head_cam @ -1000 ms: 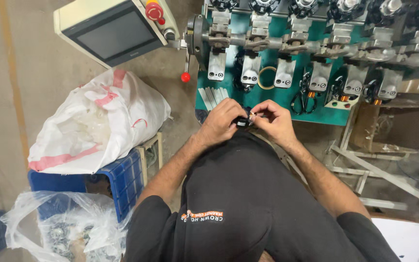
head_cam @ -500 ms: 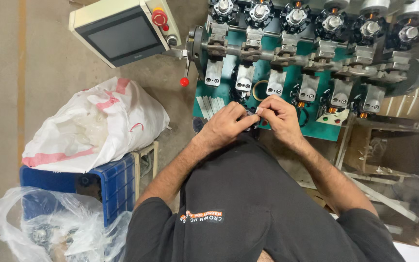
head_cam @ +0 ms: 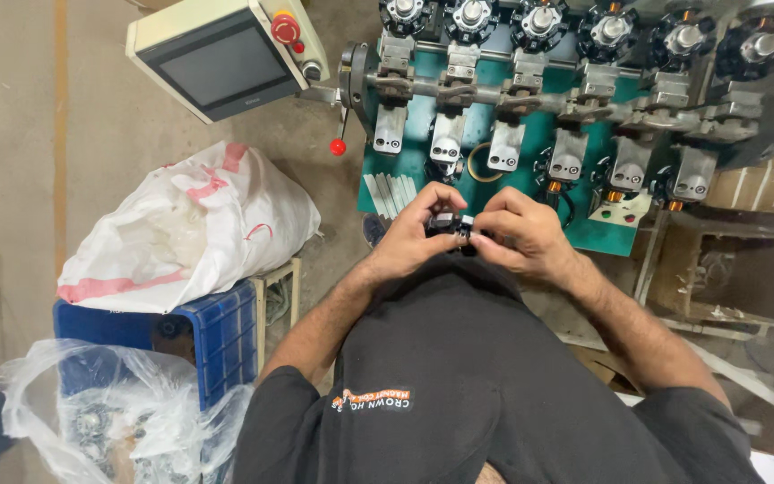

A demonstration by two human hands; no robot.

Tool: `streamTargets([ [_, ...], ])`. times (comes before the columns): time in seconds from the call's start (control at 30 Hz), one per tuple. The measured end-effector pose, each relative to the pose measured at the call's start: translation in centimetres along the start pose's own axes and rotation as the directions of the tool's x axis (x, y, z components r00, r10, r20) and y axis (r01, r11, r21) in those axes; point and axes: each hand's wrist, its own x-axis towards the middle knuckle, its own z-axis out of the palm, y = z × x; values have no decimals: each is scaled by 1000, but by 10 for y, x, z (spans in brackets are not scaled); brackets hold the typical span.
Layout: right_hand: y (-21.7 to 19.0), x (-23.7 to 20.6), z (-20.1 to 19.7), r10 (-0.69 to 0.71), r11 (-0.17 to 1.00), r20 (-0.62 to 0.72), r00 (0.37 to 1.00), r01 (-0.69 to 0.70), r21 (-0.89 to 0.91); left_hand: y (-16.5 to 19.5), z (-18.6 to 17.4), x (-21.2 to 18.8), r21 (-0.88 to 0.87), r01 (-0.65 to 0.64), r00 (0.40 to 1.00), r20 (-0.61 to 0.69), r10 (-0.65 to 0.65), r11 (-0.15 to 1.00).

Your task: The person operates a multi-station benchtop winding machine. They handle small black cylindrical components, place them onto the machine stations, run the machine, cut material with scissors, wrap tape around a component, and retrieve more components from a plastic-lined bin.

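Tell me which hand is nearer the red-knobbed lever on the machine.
Left. The left hand sits below and right of the red-knobbed lever; the right hand is farther right, beyond the small dark part both hands hold.

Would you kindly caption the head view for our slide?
Both hands, left hand and right hand, pinch a small dark part before a green machine.

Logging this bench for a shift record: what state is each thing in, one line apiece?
left hand: closed on the small black part
right hand: pinching the same part
small black part: held between both hands, clear of the machine
control screen: dark
white sack: lying on the blue crate, mouth open
blue crate: upright under the sack
clear plastic bag: open, holding dark parts
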Motion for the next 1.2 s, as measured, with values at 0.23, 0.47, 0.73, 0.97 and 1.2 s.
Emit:
streamTargets([
  [0.23, 53, -39, 71, 197, 978, -124, 973, -203, -42, -86, -33, -3, -322, 441, 897, 133, -421, 838],
  [0.47, 186, -21, 156, 885, 423, -70, 461, -730, 537, -195, -52, 64, 446, 456, 881, -351, -318, 770],
  [0.73, 222, 17, 155, 927, 168, 113, 358, -665, 728, -191, -67, 125, 714, 308, 932, -360, -47, 629],
  [0.97, 199, 28, 186, 929, -33, 255, 266, -628, 777, -199, -60, 90, 365, 532, 779, -565, -272, 764],
  [1.2, 209, 16, 175, 953, 214, 55, 298, -791, 574, -208, -51, 73, -102, 781, 555, -338, -760, 616],
])
